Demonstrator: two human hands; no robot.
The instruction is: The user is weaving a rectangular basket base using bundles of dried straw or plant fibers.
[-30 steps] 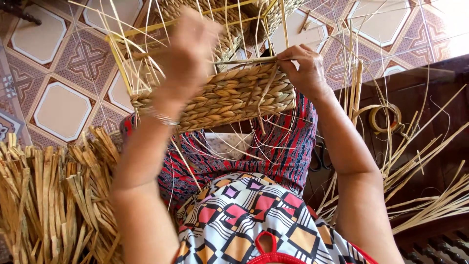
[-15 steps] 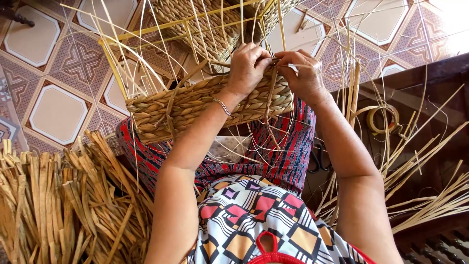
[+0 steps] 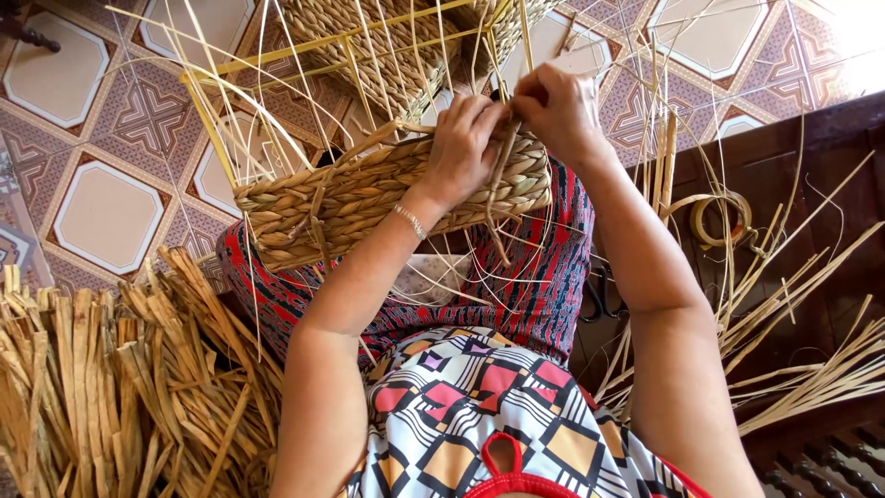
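Observation:
A half-woven straw basket [image 3: 350, 198] rests on my lap, its thin yellow frame ribs [image 3: 277, 55] sticking up and away from me. My left hand [image 3: 466, 148] presses on the near woven wall at its right end, fingers curled over the rim. My right hand [image 3: 558, 111] is just beside it, pinching a flat straw strand [image 3: 502, 175] that hangs down over the weave. Both hands almost touch at the basket's right corner.
A thick pile of dried flat straw [image 3: 101, 387] lies at my left on the patterned tile floor [image 3: 101, 212]. Loose pale strands [image 3: 811, 341] and a small coil [image 3: 719, 217] lie on a dark wooden bench at my right.
My left hand has come down from the basket's far left rim to the right corner next to my right hand. The basket has tilted lower on the left.

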